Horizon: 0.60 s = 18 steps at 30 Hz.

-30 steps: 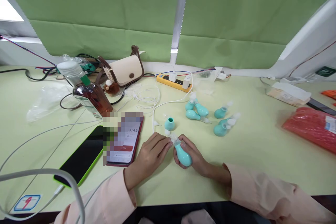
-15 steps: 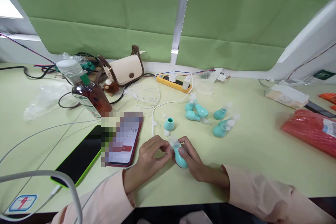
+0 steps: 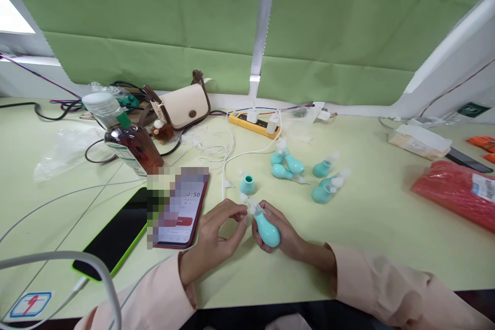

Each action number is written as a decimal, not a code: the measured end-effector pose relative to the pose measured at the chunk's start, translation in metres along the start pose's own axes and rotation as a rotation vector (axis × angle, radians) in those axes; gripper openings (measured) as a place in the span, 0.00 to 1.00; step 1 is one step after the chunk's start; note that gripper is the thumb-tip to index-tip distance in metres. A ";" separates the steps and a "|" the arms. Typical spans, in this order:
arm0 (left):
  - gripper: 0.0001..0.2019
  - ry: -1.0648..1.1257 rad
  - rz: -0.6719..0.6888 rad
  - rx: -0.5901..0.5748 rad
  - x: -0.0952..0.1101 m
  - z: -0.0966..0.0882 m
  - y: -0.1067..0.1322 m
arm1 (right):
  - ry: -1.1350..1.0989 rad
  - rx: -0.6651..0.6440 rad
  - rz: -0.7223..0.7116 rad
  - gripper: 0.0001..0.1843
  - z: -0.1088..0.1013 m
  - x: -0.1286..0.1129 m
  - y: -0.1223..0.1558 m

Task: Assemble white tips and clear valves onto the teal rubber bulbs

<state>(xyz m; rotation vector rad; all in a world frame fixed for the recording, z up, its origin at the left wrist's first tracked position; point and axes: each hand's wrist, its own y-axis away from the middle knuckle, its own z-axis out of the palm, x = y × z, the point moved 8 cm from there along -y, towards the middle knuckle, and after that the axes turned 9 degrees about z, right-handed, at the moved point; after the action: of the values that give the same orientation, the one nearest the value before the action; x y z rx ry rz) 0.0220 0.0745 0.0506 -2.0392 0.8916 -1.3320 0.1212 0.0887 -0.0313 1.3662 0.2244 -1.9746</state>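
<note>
My right hand [image 3: 284, 232] is wrapped round a teal bulb nasal aspirator [image 3: 267, 229], its clear nozzle tilted up and to the left. Just left of that nozzle is my left hand [image 3: 220, 234], thumb and index finger slightly apart, with nothing visible between them. Beyond the hands stands a teal bulb [image 3: 247, 185] with an uncovered round opening. A small white piece [image 3: 244, 197] lies in front of it. Several more teal aspirators with clear tips lie farther off, one group around a bulb [image 3: 295, 163], another around a bulb [image 3: 320, 194].
To the left lie a red-cased phone [image 3: 181, 216] and a green-edged phone [image 3: 116, 232] on a cable. Behind them are a dark bottle [image 3: 133, 147], a cream handbag [image 3: 183, 105] and a yellow power strip [image 3: 249, 124]. A red plastic package [image 3: 452, 191] is at the right.
My left fingers have parted and drawn back slightly from the nozzle. In my right hand the aspirator has turned, and more of its bulb shows. The view has shifted slightly.
</note>
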 end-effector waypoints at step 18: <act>0.07 -0.476 0.481 -0.368 0.016 0.019 0.009 | 0.287 0.141 -0.077 0.17 -0.016 -0.004 0.002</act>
<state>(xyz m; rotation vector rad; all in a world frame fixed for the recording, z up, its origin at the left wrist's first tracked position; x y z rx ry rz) 0.0426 0.0586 0.0461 -2.0812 1.3497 -0.4219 0.1350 0.0969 -0.0344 1.7572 0.2780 -1.8804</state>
